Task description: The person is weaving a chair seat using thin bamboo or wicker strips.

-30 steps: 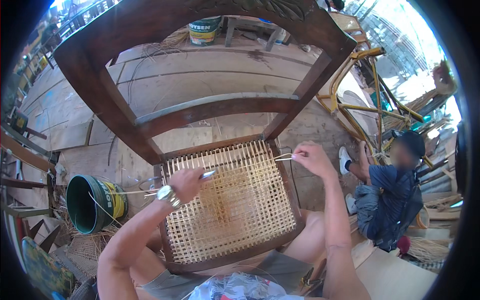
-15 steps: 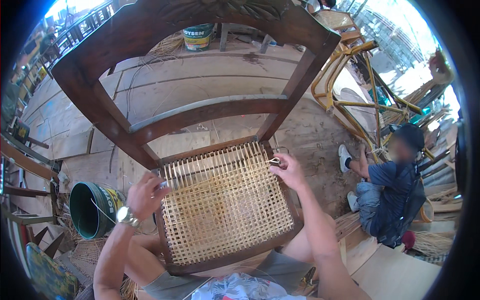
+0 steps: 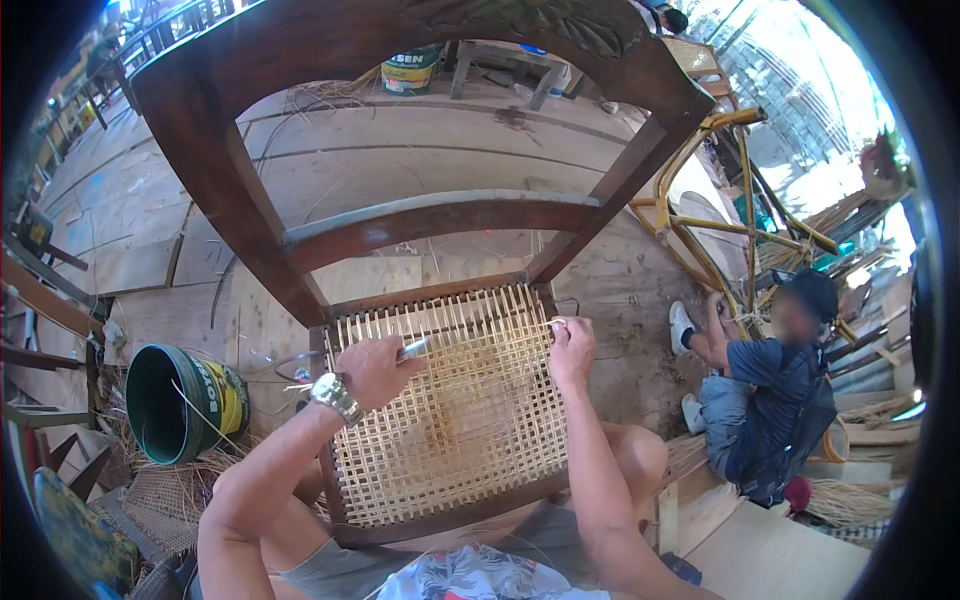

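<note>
A dark wooden chair (image 3: 430,215) stands in front of me, its seat a half-woven cane mesh (image 3: 460,420). My left hand (image 3: 375,368), with a metal wristwatch, rests on the seat's left part and holds a thin metal tool (image 3: 414,347) pointing right over the mesh. My right hand (image 3: 572,350) sits at the seat's right rear corner, fingers pinched on a cane strand (image 3: 553,323) at the frame's edge.
A green and yellow bucket (image 3: 180,400) lies on its side at left among loose cane. A seated person in dark blue (image 3: 770,390) works at right beside a yellow metal frame (image 3: 720,220). Another bucket (image 3: 415,68) stands far back on the plank floor.
My left hand has moved right, from the seat's left rail onto the mesh with the tool. My right hand stayed at the right rear corner.
</note>
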### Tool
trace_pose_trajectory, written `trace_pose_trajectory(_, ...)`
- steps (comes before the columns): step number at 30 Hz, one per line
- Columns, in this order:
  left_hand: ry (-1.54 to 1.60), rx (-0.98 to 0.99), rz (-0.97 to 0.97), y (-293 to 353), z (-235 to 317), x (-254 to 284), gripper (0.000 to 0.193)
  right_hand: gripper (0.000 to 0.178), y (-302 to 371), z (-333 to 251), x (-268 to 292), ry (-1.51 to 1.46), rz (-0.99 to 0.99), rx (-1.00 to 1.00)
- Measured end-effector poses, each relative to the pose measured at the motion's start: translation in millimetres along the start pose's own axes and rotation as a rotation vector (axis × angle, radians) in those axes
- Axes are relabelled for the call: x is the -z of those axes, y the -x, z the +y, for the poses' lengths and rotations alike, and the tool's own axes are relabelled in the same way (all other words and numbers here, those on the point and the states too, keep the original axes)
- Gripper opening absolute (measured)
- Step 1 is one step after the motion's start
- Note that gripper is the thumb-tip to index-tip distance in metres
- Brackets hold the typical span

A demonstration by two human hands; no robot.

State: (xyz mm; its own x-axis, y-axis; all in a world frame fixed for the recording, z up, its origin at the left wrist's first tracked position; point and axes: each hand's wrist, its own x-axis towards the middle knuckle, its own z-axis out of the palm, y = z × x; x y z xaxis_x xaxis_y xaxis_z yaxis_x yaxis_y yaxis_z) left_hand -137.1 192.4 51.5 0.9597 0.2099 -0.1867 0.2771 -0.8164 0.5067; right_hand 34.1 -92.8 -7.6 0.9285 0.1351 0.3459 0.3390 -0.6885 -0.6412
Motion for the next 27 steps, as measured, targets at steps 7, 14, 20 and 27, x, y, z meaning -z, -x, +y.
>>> trace_pose_trajectory(7,0.127,-0.153,0.113,2.0,-32.9,-25.8,0.027,0.015,-18.3,-10.8,6.0,0.148,-0.172,0.299)
trace_pose_trajectory(14,0.16,-0.185,0.088,27.1,-62.0,-0.5,0.022,0.028,-20.5,-10.0,21.5,0.185,-0.354,0.366)
trace_pose_trajectory(20,0.145,-0.246,0.195,70.3,-113.3,22.2,0.024,0.042,-18.6,-13.3,33.5,0.09,-0.432,0.109)
trace_pose_trajectory(27,0.479,-0.049,0.055,81.7,-151.0,9.7,0.029,0.048,-14.5,-51.5,33.4,0.075,-0.559,0.151)
